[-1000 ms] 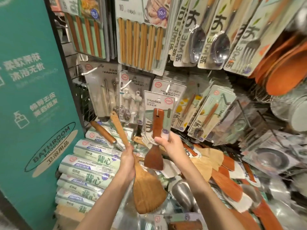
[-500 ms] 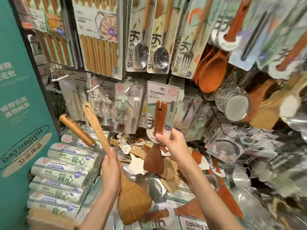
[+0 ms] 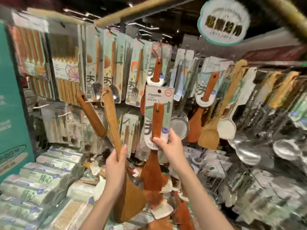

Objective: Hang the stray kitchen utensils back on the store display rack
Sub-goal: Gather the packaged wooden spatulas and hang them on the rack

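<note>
A: What do the fingers hold?

B: The right hand [image 3: 168, 145] pinches the carded wooden spatula [image 3: 157, 120] at the card's lower edge, upright before the display rack [image 3: 182, 67]; the left hand [image 3: 116, 161] is curled round the ridged wooden spatula [image 3: 111, 122] and a brown-handled utensil [image 3: 90, 114].

A: And the card?

B: Pale green, printed "Wooden"; the blade hangs below the hand.
</note>
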